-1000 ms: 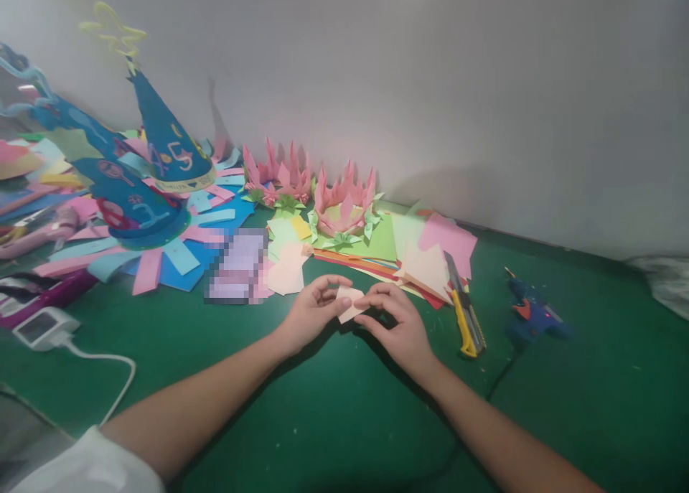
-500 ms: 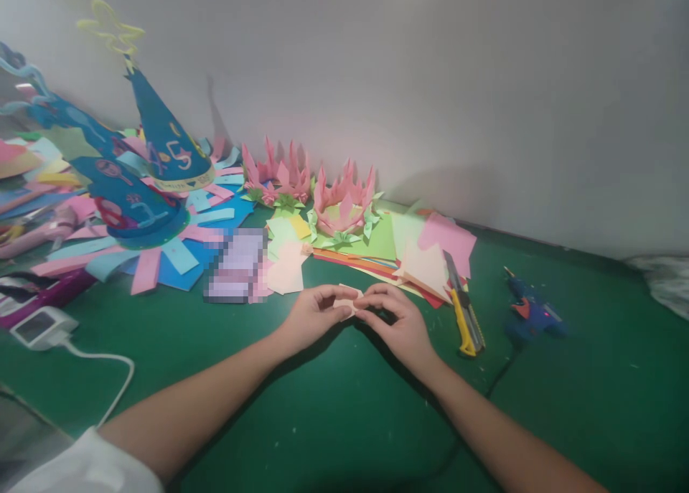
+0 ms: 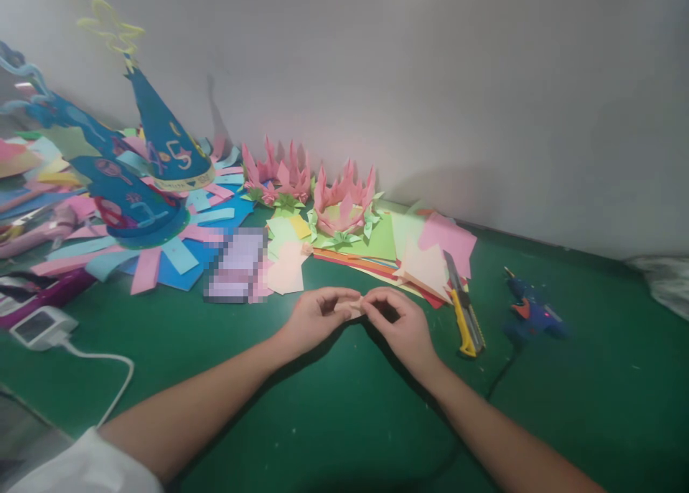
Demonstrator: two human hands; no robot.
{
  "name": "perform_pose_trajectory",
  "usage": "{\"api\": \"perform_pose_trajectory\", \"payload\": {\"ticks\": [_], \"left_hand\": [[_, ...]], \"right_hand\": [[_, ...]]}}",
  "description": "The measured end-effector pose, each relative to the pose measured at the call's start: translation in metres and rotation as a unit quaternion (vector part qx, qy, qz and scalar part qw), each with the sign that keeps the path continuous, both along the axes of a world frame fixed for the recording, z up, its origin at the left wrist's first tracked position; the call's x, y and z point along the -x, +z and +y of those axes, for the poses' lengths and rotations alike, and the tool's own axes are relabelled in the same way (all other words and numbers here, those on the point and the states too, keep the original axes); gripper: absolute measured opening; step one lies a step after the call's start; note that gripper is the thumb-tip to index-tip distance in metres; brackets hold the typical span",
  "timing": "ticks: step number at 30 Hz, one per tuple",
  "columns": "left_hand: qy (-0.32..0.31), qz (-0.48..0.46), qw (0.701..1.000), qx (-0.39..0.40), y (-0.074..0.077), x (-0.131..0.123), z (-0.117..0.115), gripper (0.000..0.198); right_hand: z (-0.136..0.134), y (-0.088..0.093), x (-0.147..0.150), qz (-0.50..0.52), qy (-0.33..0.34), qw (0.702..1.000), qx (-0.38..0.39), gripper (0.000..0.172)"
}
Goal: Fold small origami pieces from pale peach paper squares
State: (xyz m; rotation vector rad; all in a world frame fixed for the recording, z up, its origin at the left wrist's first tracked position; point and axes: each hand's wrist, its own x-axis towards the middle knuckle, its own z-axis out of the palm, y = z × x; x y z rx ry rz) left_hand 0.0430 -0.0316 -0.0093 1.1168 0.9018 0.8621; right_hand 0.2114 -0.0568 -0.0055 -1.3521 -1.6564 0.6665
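Both hands meet over the middle of the green table (image 3: 323,407), pinching one small piece of pale pink paper (image 3: 352,307). My left hand (image 3: 317,313) has its thumb and fingers closed on the paper's left part. The fingertips of my right hand (image 3: 401,321) pinch its right end. Much of the paper is hidden by the fingers, so its exact folds cannot be made out. Just beyond the hands lie pale pink sheets (image 3: 288,270). A yellow utility knife (image 3: 463,313) rests to the right of my right hand, partly on the stacked coloured paper (image 3: 385,238).
A blue glue gun (image 3: 535,315) with a cable lies at the right. Two pink paper crowns (image 3: 344,209) stand at the back. Blue cone hats (image 3: 166,134) with paper strips fill the left. A phone-like blurred object (image 3: 237,267) and a white device with a cable (image 3: 46,328) lie nearer.
The fingers of my right hand have closed into a tighter pinch on the paper's right end. My left fingers now cover more of the paper. Everything else stays in place.
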Motion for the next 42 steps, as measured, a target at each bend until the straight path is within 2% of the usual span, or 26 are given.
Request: {"api": "perform_pose_trajectory", "payload": {"ticks": [7, 16, 29, 42], "left_hand": [[0.007, 0.027, 0.999, 0.019, 0.002, 0.0, -0.002, 0.032], [0.032, -0.028, 0.997, 0.069, 0.01, -0.004, -0.004, 0.027], [0.03, -0.024, 0.996, 0.078, 0.015, -0.004, -0.005, 0.029], [0.031, -0.057, 0.994, 0.092, 0.007, -0.001, -0.002, 0.03]], "right_hand": [[-0.003, -0.001, 0.001, 0.009, -0.01, 1.0, 0.02, 0.013], [-0.004, -0.001, 0.003, 0.016, -0.012, 0.999, 0.028, 0.014], [-0.003, -0.007, 0.003, 0.114, 0.017, 0.99, 0.083, 0.017], [-0.001, -0.002, 0.005, 0.14, 0.06, 0.985, 0.08, 0.016]]}}
